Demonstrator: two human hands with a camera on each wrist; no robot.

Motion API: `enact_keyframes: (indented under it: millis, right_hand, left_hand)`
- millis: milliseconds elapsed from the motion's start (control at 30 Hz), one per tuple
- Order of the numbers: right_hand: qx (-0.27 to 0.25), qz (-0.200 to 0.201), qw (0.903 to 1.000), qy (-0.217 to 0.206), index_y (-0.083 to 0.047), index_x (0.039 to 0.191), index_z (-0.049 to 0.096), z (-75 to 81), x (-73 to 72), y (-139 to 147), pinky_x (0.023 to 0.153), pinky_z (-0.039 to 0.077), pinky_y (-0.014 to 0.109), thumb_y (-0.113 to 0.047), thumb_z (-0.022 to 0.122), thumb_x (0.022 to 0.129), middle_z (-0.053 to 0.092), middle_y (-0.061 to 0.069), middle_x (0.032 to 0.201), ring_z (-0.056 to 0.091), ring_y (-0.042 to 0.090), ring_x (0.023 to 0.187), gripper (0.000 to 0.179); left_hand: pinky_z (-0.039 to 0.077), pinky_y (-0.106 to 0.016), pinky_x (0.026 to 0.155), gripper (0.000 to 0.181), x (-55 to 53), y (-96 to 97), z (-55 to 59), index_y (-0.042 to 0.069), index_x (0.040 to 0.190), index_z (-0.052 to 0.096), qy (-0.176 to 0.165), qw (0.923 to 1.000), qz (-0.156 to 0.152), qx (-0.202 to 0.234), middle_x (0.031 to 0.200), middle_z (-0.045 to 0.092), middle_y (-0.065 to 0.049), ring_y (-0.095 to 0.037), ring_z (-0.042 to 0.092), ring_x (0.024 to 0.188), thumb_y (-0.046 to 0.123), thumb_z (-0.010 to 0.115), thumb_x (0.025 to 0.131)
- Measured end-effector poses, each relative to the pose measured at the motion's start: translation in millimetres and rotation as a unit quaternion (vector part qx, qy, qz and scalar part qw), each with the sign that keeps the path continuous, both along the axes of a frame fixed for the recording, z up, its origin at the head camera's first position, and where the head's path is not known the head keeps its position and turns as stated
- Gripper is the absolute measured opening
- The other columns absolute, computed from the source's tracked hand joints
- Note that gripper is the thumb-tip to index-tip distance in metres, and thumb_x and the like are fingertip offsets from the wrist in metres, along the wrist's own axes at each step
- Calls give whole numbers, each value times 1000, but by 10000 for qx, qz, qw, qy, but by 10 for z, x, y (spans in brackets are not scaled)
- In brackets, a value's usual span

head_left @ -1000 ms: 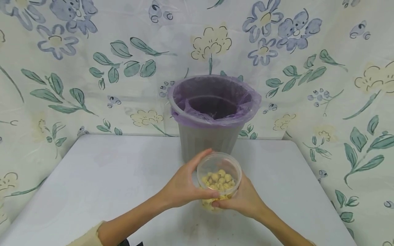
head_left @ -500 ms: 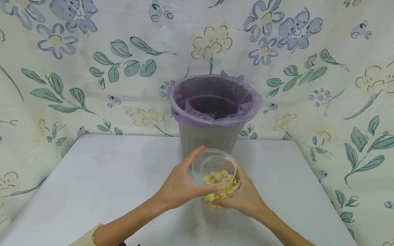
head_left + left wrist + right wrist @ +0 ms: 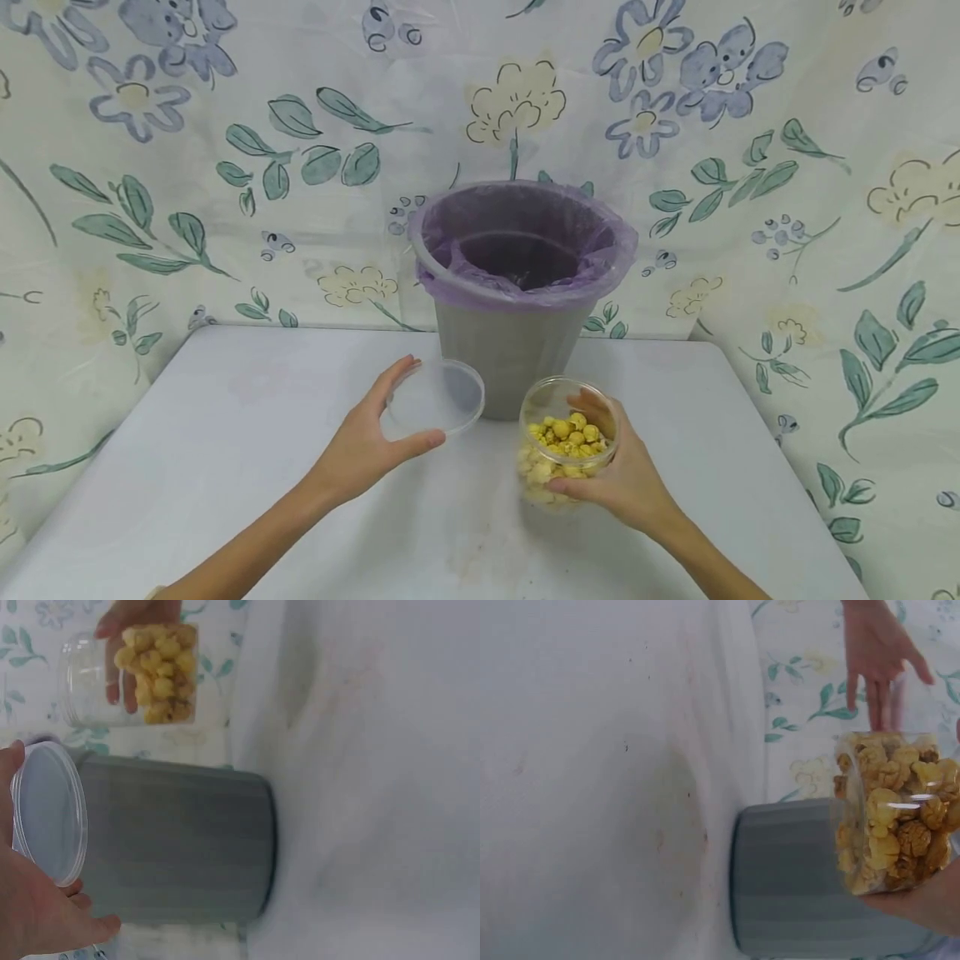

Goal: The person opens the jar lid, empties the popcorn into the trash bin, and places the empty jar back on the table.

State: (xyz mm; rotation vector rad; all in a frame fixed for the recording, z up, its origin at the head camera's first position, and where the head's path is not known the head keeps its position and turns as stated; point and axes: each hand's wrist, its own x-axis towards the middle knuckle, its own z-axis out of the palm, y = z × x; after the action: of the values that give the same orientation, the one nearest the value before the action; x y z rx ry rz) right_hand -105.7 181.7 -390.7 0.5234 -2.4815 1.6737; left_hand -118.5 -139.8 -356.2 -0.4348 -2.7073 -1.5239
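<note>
My left hand [image 3: 367,446] holds a clear round lid [image 3: 438,398] by its edge, thumb on the near side and fingers on the far side. To its right, my right hand [image 3: 626,479] grips a clear plastic jar [image 3: 543,487] of yellow popcorn [image 3: 573,433], its mouth uncovered and tilted a little toward me. In the left wrist view the popcorn [image 3: 161,675] fills roughly the lower half or more of the jar, and the lid [image 3: 51,814] is well apart from it. The right wrist view shows the jar [image 3: 892,814] up close, above the tabletop.
A grey bin [image 3: 517,342] with a purple bag liner [image 3: 615,258] over its rim stands at the back middle of the white table [image 3: 285,400], just beyond both hands. Small dark specks dot the near tabletop. A floral cloth [image 3: 315,225] hangs behind and at both sides.
The lid has come off the jar and moved left with my left hand. My right hand has shifted the jar slightly right. The bin has stayed put.
</note>
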Motion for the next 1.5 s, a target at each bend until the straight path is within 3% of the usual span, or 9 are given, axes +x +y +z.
enact_keyframes:
  millis: [100, 300, 400, 633, 700, 900, 1167, 1300, 1500]
  right_hand:
    - [-22, -21, 10000, 50, -8, 147, 36, -6, 1, 61, 109, 33, 53, -10, 94, 67, 51, 11, 144, 46, 33, 133, 99]
    - [-117, -147, 9998, -23, -5, 147, 36, 21, 8, 164, 106, 32, 19, -7, 92, 68, 50, 13, 144, 44, 33, 134, 97]
    - [-101, -214, 9997, -29, -4, 147, 36, 48, 11, 203, 103, 31, 13, -6, 92, 68, 50, 14, 144, 43, 35, 134, 97]
    - [-63, -333, 9994, 2, -4, 147, 35, 116, 7, 289, 110, 33, 37, -4, 91, 69, 50, 15, 144, 44, 33, 134, 96]
    - [-41, -367, 9993, 59, -3, 148, 35, 135, -2, 319, 110, 32, 35, -2, 90, 69, 49, 15, 144, 44, 32, 133, 96]
    - [-78, -412, 9988, 264, -2, 147, 34, 206, -26, 407, 102, 32, 13, 3, 88, 69, 50, 17, 142, 46, 21, 129, 94]
    - [48, -475, 9982, 374, -4, 148, 33, 358, -66, 508, 101, 32, 12, 4, 87, 71, 49, 13, 143, 46, 14, 129, 94]
    - [184, -530, 9975, 440, -6, 149, 33, 442, -93, 550, 101, 32, 14, 4, 86, 71, 49, 12, 143, 46, 14, 129, 94]
    - [282, -660, 9960, 532, -5, 150, 32, 534, -137, 618, 98, 37, 13, 4, 85, 73, 49, 12, 143, 46, 22, 131, 94]
  left_hand:
    - [26, -63, 110, 95, -6, -128, -97, 14, 158, 24, -105, 9993, 106, -329, 160, 31, -7, -35, 26, 146, 46, 77, 86]
    - [32, -66, 105, 102, -16, -308, -361, 8, 157, 24, -356, 9940, 97, -1028, 160, 29, -17, -43, 31, 142, 54, 76, 83]
    - [33, -65, 105, 104, 0, -368, -517, 5, 156, 25, -481, 9905, 50, -1290, 158, 31, -20, -44, 33, 141, 57, 76, 82]
    - [33, -60, 108, 106, 67, -487, -810, -3, 153, 30, -439, 9842, -148, -1707, 153, 38, -21, -43, 37, 139, 58, 77, 79]
    - [34, -60, 107, 106, 82, -508, -853, -4, 152, 31, -421, 9826, -181, -1797, 152, 40, -22, -43, 38, 138, 58, 78, 79]
    - [35, -61, 105, 107, 108, -556, -924, -7, 148, 36, -318, 9754, -316, -2160, 147, 44, -28, -47, 43, 133, 57, 81, 75]
    - [22, -75, 103, 109, 134, -577, -1031, -7, 147, 38, -188, 9568, -431, -2869, 147, 43, -28, -48, 39, 135, 59, 82, 72]
    - [23, -74, 103, 110, 146, -560, -994, -8, 148, 36, -58, 9527, -469, -3001, 149, 41, -28, -47, 38, 136, 60, 81, 73]
    - [24, -72, 105, 98, 87, -532, -791, -8, 149, 35, 198, 9580, -473, -2823, 151, 40, -25, -45, 35, 139, 62, 65, 88]
